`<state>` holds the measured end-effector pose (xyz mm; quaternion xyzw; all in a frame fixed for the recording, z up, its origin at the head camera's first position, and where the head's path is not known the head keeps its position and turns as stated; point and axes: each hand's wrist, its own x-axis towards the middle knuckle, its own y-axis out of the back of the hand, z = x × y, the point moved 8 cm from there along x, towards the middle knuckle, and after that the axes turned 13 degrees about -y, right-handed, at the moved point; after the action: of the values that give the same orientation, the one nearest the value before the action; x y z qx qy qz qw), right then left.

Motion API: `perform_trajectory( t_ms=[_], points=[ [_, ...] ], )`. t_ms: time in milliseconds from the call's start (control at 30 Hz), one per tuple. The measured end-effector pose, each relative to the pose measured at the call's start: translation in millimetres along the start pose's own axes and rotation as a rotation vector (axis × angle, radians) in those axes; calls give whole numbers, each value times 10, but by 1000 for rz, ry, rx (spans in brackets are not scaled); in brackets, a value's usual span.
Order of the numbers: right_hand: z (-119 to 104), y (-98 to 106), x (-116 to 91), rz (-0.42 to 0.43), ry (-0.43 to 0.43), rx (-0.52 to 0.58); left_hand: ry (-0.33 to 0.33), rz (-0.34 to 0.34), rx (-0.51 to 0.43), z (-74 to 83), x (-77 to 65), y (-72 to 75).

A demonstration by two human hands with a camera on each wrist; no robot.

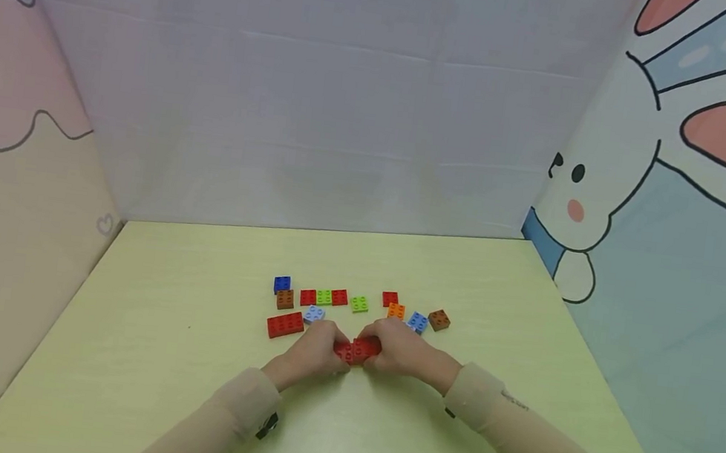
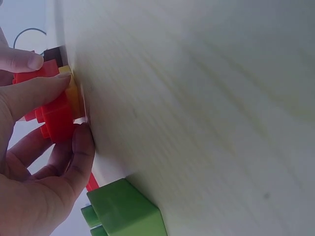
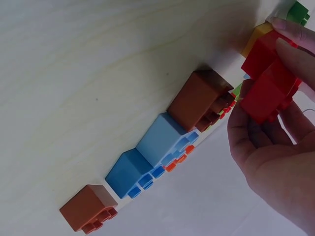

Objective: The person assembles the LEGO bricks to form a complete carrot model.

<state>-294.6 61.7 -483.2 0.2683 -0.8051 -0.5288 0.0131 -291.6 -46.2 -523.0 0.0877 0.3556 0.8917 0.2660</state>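
Note:
Two red toy bricks meet side by side between the hands, near the middle of the table. My left hand [image 1: 315,350] pinches the left red brick [image 1: 343,352], its thumb and fingers on opposite sides in the left wrist view. With thumb and fingers, my right hand [image 1: 399,348] grips the other red brick [image 1: 365,349]. Just beneath or behind the red pair, a yellow brick [image 3: 257,39] shows partly; whether it is joined to them I cannot tell. A green brick [image 2: 128,209] stands close to the left hand.
Beyond the hands lie several loose bricks, among them a long red one [image 1: 285,324], a dark blue one [image 1: 282,284], a lime one [image 1: 359,304] and an orange one [image 1: 397,311]. Right of the right hand are a blue brick [image 1: 418,322] and a brown brick [image 1: 439,320].

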Motion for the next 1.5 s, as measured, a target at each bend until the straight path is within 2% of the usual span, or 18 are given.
perform_trajectory(
  t_ms=[167,467,600,733,900,1000,1067,1267,1500],
  points=[
    [1,-10,9,-9,-17,13,-1,6,-6,29,-23,22],
    [1,-42,26,-16,-28,5,1,-2,66,91,-52,56],
    [14,-43,29,-18,-35,6,-9,1,64,136,-73,96],
    [17,-41,28,-12,-27,1,-38,50,58,196,-119,248],
    [30,-42,21,-17,-38,-4,-85,190,107,219,-192,591],
    [35,-37,16,-17,-44,-6,-87,270,149,154,-252,770],
    [34,-33,11,-13,-43,-7,-65,292,177,71,-288,841],
    [29,-28,-2,-5,-41,-10,38,262,261,-213,-367,908],
    [40,-43,5,-2,-41,-8,101,238,267,-453,-371,906]
  ],
)
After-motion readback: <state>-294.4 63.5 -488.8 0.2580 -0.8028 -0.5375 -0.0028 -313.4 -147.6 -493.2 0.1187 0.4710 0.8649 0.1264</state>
